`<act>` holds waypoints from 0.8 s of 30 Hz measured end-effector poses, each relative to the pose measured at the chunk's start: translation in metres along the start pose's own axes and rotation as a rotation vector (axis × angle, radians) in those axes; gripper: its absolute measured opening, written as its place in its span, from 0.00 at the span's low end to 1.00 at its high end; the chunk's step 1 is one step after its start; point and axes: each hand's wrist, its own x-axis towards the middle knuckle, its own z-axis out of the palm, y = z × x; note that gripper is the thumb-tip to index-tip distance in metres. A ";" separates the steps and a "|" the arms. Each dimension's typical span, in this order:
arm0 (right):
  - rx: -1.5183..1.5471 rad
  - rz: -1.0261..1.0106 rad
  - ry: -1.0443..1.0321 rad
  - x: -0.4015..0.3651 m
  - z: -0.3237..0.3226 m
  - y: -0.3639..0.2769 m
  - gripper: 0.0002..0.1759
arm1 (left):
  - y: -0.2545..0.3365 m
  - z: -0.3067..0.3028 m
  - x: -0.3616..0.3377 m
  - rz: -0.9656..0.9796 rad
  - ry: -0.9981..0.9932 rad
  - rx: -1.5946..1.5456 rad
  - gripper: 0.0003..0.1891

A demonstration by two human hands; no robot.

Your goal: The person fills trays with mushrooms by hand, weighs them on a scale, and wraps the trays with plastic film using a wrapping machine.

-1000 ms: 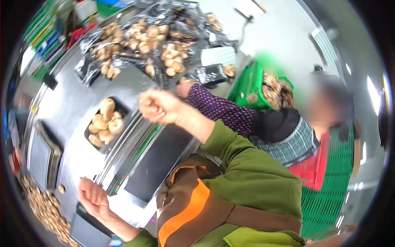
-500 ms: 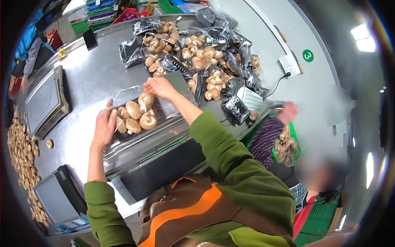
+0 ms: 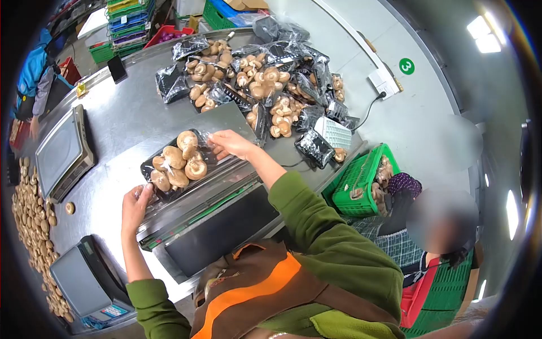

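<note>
Several brown mushrooms (image 3: pixel 179 158) lie on a black tray (image 3: pixel 148 165) at the front of the steel worktop, tilted in my view. Clear plastic film (image 3: pixel 210 140) shows at the tray's ends. My left hand (image 3: pixel 136 204) is at the near left end, thumb and fingers pinched on the film. At the right end my right hand (image 3: pixel 230 143) also pinches the film, its fingers bent. Under the tray and my right hand is a flat metal plate (image 3: pixel 228 120) of the wrapping station.
Wrapped mushroom packs (image 3: pixel 265 85) are heaped at the back. Loose mushrooms (image 3: pixel 34 220) spread along the left edge, beside a scale (image 3: pixel 62 152) and a grey device (image 3: pixel 84 277). A co-worker (image 3: pixel 389 226) is at the right by a green crate (image 3: pixel 355 186).
Both hands have come nearer to me, the left most, and the film has moved from the tray's far side to its ends. The co-worker's raised hand has dropped from sight.
</note>
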 end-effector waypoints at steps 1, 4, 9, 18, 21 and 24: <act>0.004 -0.005 0.006 0.000 0.007 -0.001 0.20 | -0.009 0.000 -0.003 -0.027 -0.015 -0.007 0.18; -0.220 -0.196 0.284 -0.013 0.024 -0.008 0.18 | -0.010 0.017 -0.010 0.030 0.173 -0.118 0.21; 0.129 -0.141 0.327 -0.112 0.031 0.002 0.19 | 0.023 0.052 -0.065 0.036 0.427 -0.065 0.22; -0.010 -0.021 0.521 -0.201 0.057 0.077 0.20 | -0.024 0.083 -0.125 0.085 0.315 0.201 0.21; -0.228 -0.176 0.723 -0.209 0.065 0.097 0.21 | -0.024 0.102 -0.140 0.099 0.337 0.147 0.22; -0.334 -0.244 0.823 -0.228 0.055 0.130 0.19 | -0.045 0.122 -0.152 0.082 0.277 0.200 0.21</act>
